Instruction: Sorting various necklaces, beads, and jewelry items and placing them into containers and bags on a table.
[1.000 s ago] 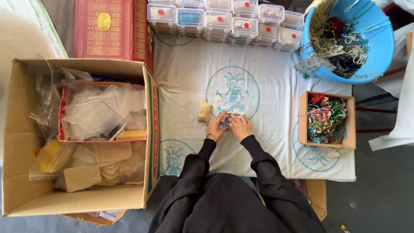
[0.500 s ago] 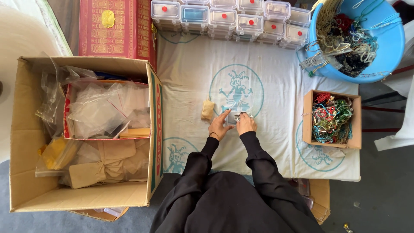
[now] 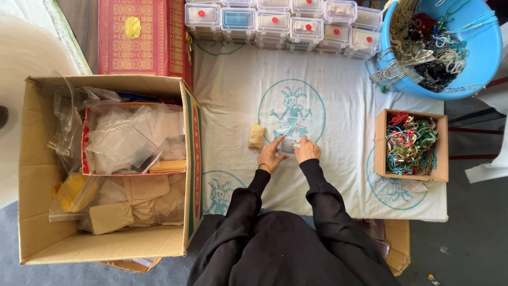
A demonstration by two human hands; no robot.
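**Both hands on a small clear box**

Together our left hand and right hand grip a small clear box on the white cloth, at its printed blue figure. A tan pouch lies just left. Fumbling the tiny box could, we judge, spill whatever is inside onto the cloth; the cardboard tray of cords sits well apart.

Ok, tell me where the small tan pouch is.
In the head view, the tan pouch lies on the white cloth, just left of the left hand and right of the big cardboard box.
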